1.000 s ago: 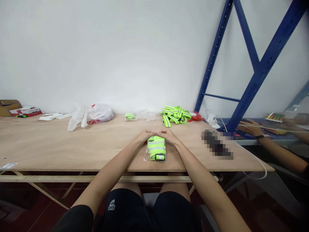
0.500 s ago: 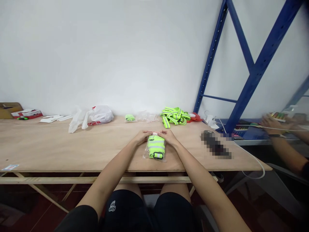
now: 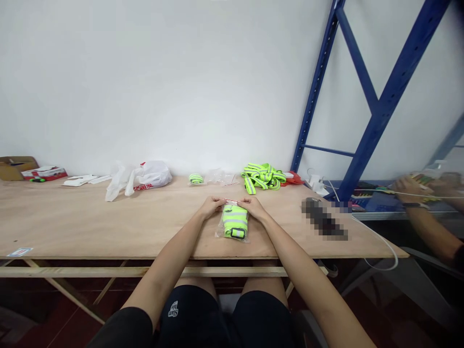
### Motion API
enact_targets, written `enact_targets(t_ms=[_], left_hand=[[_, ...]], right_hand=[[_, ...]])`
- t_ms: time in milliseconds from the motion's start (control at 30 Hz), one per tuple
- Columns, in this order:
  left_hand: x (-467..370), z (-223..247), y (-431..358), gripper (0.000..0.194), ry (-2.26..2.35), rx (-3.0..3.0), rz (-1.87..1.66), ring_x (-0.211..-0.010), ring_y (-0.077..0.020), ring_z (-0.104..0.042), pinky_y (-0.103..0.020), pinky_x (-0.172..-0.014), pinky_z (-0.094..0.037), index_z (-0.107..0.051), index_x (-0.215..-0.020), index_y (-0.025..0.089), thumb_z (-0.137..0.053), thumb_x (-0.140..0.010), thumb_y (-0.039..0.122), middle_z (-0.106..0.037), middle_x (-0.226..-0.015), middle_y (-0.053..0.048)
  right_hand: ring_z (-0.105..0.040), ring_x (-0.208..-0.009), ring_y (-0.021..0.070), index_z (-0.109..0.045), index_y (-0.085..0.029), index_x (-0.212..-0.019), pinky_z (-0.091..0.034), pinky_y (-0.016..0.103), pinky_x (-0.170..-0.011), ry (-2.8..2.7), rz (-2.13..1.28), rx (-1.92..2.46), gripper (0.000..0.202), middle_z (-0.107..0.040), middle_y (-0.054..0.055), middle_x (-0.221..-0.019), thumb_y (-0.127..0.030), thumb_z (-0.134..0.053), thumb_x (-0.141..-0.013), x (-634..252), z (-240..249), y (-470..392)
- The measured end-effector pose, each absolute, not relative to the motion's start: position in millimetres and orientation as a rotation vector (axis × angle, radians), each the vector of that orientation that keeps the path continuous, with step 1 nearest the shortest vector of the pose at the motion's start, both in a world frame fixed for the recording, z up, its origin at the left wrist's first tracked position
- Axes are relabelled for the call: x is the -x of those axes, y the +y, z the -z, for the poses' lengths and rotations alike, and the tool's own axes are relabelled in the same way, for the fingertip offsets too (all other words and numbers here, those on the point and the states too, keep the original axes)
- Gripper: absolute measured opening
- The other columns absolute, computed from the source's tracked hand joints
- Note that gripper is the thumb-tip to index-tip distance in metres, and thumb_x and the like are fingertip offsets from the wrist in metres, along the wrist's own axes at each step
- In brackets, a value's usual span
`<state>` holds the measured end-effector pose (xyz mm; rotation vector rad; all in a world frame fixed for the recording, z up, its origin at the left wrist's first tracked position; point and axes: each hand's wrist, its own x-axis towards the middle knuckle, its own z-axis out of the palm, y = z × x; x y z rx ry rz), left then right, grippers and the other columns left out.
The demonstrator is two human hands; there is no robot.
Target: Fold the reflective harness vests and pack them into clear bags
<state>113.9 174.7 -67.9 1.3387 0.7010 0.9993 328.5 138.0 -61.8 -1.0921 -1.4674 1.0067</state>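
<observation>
In front of me on the wooden table lies a clear zip bag [image 3: 219, 231] with a red line along its top edge. Inside it is a folded neon-yellow reflective strap [image 3: 235, 221] with grey stripes and a dark buckle at the lower end. My left hand [image 3: 211, 207] pinches the top left corner of the bag. At the top right corner my right hand [image 3: 251, 207] pinches the same edge. Both thumbs lie along the seal; the other fingers are partly hidden.
Behind, a tangled pile of reflective straps [image 3: 264, 177], clear bags [image 3: 220, 177] and a rolled strap [image 3: 196, 179] lie near the wall. White plastic bag [image 3: 154, 175] at back left. A blurred-out dark object [image 3: 324, 218] and a blue rack [image 3: 377, 111] stand right, beside another person's arm [image 3: 427, 224].
My fingers have moved slightly apart along the bag's top edge, and more of the red line shows between them. The camera view has shifted a little.
</observation>
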Motion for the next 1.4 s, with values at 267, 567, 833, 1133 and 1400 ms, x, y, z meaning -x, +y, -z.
enact_targets(t_ms=[267,567,833,1133,1400], left_hand=[[-115,72,177,0.055,0.764,-1.444,-1.004,-0.067,-0.0166,-0.064,-0.030,-0.068,-0.052,-0.078,-0.083,0.010,-0.088,-0.054,0.055,-0.072,-0.073,-0.008],[-109,73,199,0.049,1.044,-1.530,-1.204,-0.082,-0.0215,-0.069,-0.033,-0.075,-0.055,-0.074,-0.090,0.011,-0.063,-0.080,0.058,-0.074,-0.095,-0.016],[-91,72,241,0.027,1.411,-1.823,-1.227,-0.108,-0.0283,-0.065,-0.037,-0.100,-0.045,-0.074,-0.100,0.016,-0.064,-0.077,0.027,-0.073,-0.113,-0.013],[-101,77,287,0.056,1.582,-2.180,-1.025,-0.141,-0.0339,-0.038,-0.047,-0.115,-0.030,-0.061,-0.134,0.021,-0.063,-0.078,0.023,-0.042,-0.155,-0.012],[-132,78,310,0.049,1.903,-2.451,-0.569,-0.148,-0.0453,-0.016,-0.068,-0.113,-0.016,-0.060,-0.135,0.015,-0.048,-0.090,0.032,-0.024,-0.164,-0.016]], right_hand=[[-0.056,-0.062,0.0151,-0.069,-0.017,-0.067,-0.042,0.026,-0.058,-1.477,-1.049,1.101,0.037,-0.067,0.001,-0.066,-0.049,-0.082,-0.055,-328,66,139],[-0.057,-0.060,0.0150,-0.066,-0.018,-0.067,-0.043,0.026,-0.057,-1.464,-1.061,1.129,0.033,-0.066,0.000,-0.063,-0.045,-0.082,-0.058,-325,71,141],[-0.058,-0.059,0.0153,-0.065,-0.019,-0.065,-0.043,0.026,-0.056,-1.449,-1.019,1.129,0.025,-0.066,-0.001,-0.061,-0.040,-0.079,-0.063,-323,74,142],[-0.063,-0.067,0.0181,-0.070,-0.019,-0.072,-0.046,0.026,-0.058,-1.424,-1.023,1.111,0.017,-0.072,0.002,-0.072,-0.034,-0.078,-0.068,-325,87,151],[-0.061,-0.069,0.0171,-0.068,-0.018,-0.070,-0.045,0.025,-0.060,-1.434,-0.994,1.114,0.017,-0.069,0.002,-0.071,-0.035,-0.073,-0.070,-323,83,149]])
